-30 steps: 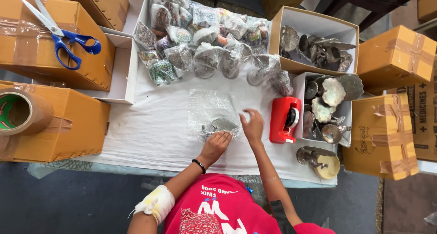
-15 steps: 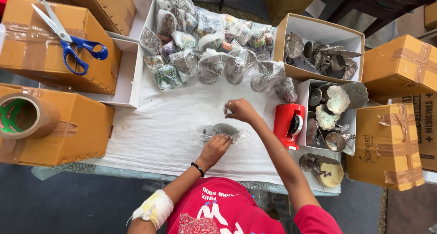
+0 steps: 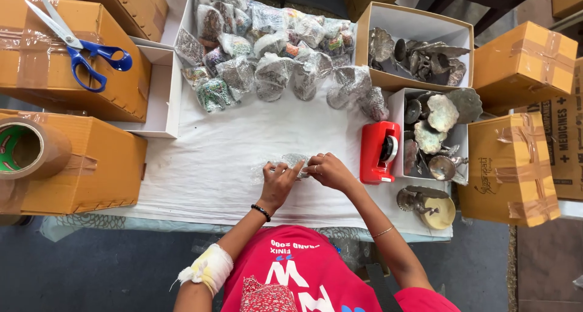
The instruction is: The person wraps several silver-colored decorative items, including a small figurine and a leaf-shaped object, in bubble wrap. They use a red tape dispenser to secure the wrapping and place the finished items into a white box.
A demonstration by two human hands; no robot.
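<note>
At the near edge of the white cloth-covered table (image 3: 200,166) the left hand (image 3: 278,181) and right hand (image 3: 328,169) meet, both pinching a small clear plastic bag with a silvery piece inside (image 3: 293,162), which lies on the cloth between the fingertips at table centre. Open cloth spreads from the hands toward 9 o'clock and up toward 12 o'clock. Just at 3 o'clock of the right hand stands a red tape dispenser (image 3: 378,152), close but not touching. At 4 o'clock, by the table's front right corner, sits a brass-coloured metal figure on a round base (image 3: 431,205). At 9 o'clock a brown tape roll (image 3: 27,151) rests on a taped cardboard box (image 3: 91,166). Farther, at 12 o'clock, a heap of plastic-wrapped silvery pieces (image 3: 273,63) crowds the far edge. At 2 o'clock two open cardboard boxes of loose metal ornaments (image 3: 425,57) sit. At 10 o'clock blue-handled scissors (image 3: 79,48) lie on another box. Dark floor (image 3: 91,269) shows below the table.
</note>
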